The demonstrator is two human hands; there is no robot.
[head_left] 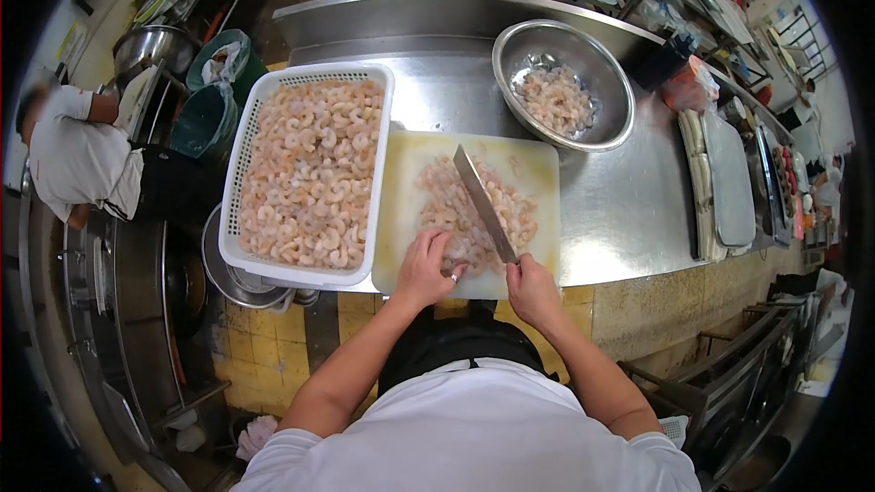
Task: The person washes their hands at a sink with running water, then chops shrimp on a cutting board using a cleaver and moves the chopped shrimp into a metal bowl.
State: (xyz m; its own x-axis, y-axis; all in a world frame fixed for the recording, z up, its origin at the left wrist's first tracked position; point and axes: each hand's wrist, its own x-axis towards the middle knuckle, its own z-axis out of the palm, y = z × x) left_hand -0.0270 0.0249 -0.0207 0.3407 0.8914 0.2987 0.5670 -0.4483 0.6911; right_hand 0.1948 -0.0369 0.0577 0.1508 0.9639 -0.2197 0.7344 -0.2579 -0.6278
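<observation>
My right hand (533, 292) clasps a knife (486, 208) that slants over the chopped shrimp (513, 211) on the cutting board (398, 210), mid-frame. My left hand (425, 266) curls loosely at the shrimp's lower-left edge; I can't tell whether it grips any.

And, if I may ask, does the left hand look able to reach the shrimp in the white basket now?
Probably yes: the left hand holds no tool, the white basket beside it is uncovered, and only its rim stands before the shrimp.
</observation>
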